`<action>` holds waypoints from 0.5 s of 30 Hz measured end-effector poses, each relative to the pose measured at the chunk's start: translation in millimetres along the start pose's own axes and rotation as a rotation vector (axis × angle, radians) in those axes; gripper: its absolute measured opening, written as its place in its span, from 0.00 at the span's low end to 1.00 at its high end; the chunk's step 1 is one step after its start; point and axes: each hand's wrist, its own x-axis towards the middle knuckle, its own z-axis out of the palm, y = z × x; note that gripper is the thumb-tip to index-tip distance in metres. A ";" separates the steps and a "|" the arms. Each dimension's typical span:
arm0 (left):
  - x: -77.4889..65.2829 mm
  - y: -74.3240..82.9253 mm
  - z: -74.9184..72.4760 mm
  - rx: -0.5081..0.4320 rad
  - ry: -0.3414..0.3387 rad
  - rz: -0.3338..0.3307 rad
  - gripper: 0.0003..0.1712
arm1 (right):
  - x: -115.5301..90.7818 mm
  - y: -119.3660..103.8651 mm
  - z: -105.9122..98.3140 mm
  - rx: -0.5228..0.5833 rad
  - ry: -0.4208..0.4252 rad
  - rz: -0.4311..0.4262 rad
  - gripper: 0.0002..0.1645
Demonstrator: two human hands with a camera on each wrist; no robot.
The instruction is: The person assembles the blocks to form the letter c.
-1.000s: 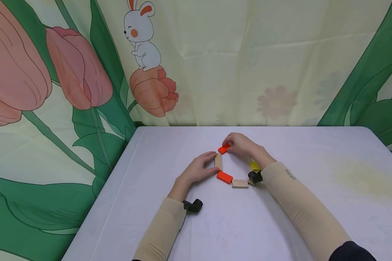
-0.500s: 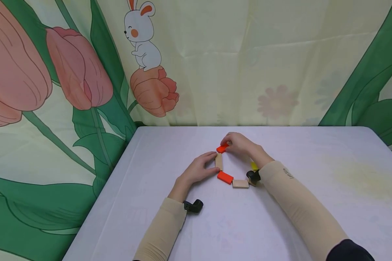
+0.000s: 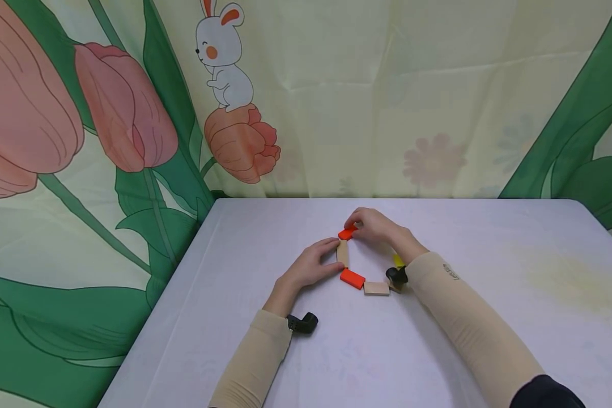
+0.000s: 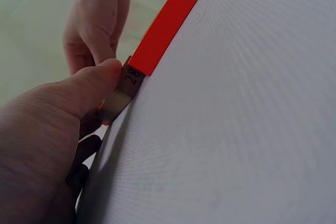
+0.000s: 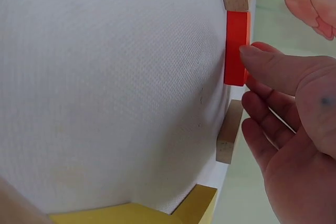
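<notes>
My left hand [image 3: 311,264] holds a plain wooden block [image 3: 343,253] lengthwise, fingers at its far end and thumb at its near end. In the left wrist view the number 28 shows on this wooden block [image 4: 128,80]. At the far side, my right hand [image 3: 374,225] pinches a red block [image 3: 345,234] between thumb and fingers. The right wrist view shows this red block [image 5: 237,45] end to end with the wooden one, the right thumb on its side. Its far face is hidden by the fingers.
A second red block [image 3: 352,278] and a wooden block [image 3: 376,289] continue the curved row nearer the body. Yellow blocks [image 5: 197,205] lie on the right, partly behind the right wrist. Another wooden block [image 5: 229,132] lies beyond the pinched red one. White cloth [image 3: 265,351] covers the table.
My right hand has shifted slightly left with the red block, bringing it closer over the end of the wooden block. The left hand has stayed in place.
</notes>
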 end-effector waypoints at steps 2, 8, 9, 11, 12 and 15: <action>0.2 -0.4 0.6 0.003 0.000 0.001 0.39 | -0.8 -0.4 -0.4 0.009 0.003 0.009 0.15; 0.5 -1.1 0.9 0.008 0.001 0.005 0.40 | -1.8 -1.7 -1.6 0.021 0.017 0.038 0.16; 0.5 -1.2 0.7 0.007 0.002 0.006 0.40 | -1.3 -1.5 -1.5 0.018 0.018 0.040 0.16; 0.6 -1.2 0.8 0.009 0.003 0.009 0.40 | -0.3 -1.3 -1.2 0.017 0.019 0.047 0.17; 0.6 -1.2 0.7 0.010 0.003 0.010 0.40 | 0.0 -1.2 -1.0 0.014 0.018 0.046 0.17; 0.8 -1.6 0.7 0.013 0.005 0.011 0.40 | 1.0 -1.9 0.0 0.010 0.016 0.048 0.18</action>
